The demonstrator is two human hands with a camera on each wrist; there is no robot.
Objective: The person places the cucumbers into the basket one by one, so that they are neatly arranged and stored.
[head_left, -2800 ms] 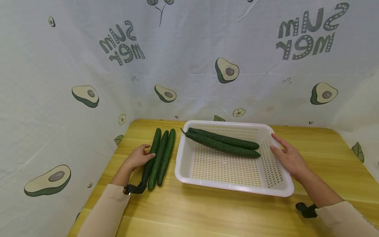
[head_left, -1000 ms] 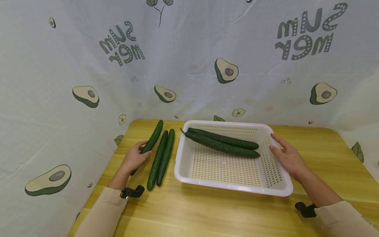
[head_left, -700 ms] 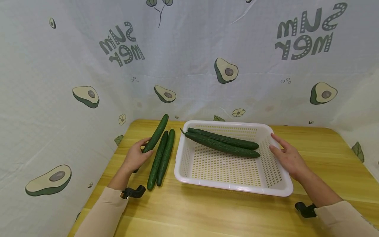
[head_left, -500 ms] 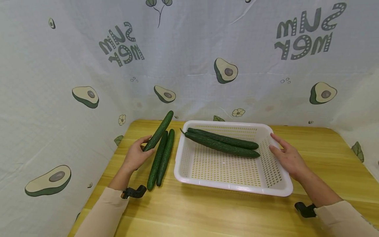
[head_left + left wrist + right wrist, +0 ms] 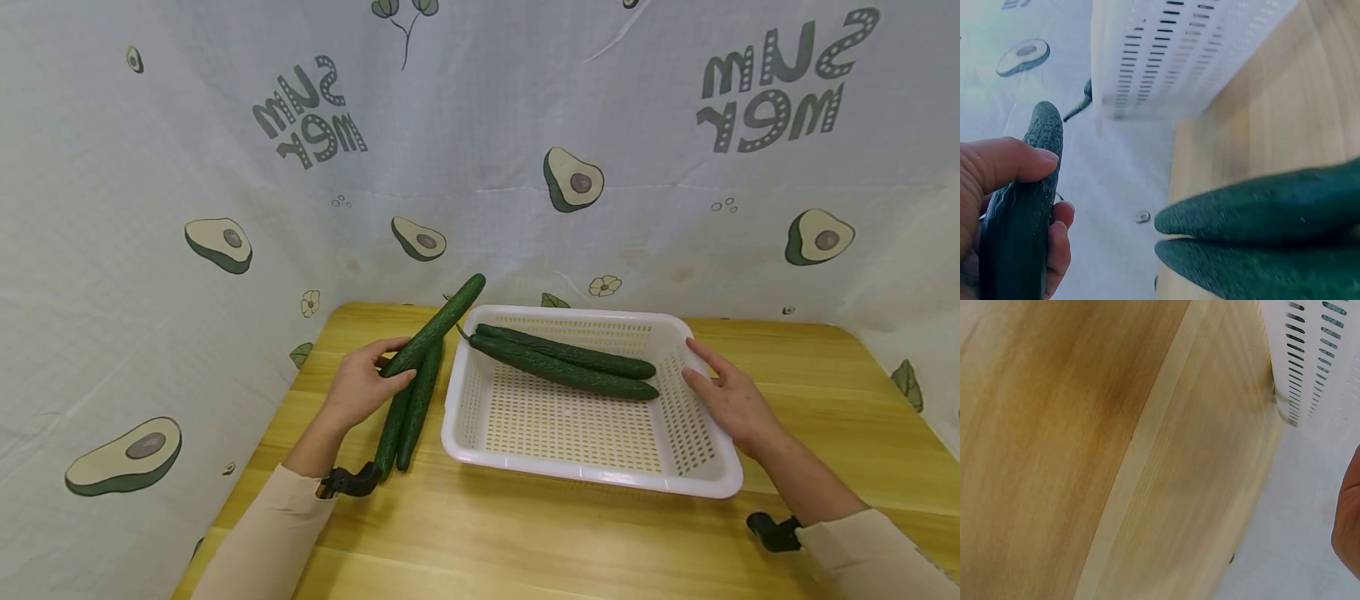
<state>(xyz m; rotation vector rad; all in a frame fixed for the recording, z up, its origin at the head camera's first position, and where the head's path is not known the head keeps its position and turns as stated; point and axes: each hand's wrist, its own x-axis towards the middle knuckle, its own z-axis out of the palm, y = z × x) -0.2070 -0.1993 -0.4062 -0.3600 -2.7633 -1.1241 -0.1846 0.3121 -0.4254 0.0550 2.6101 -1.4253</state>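
Observation:
In the head view my left hand grips a dark green cucumber between thumb and fingers. It is lifted and tilted, its far tip near the basket's far left corner. Below it, two more cucumbers lie side by side on the table, partly covered by the hand and the held one. My right hand holds the right rim of a white perforated plastic basket, thumb on the inner side. Inside the basket two long cucumbers lie together along the far side; a thin stem pokes over the left rim.
The wooden table carries everything. Behind it and at the left hangs a pale cloth printed with avocados. A black wrist-camera mount sits on the left wrist and another on the right.
The left hand has picked up the leftmost of the three table cucumbers, raised it and carried it rightward, turning its tip toward the basket. The right hand and basket have stayed put.

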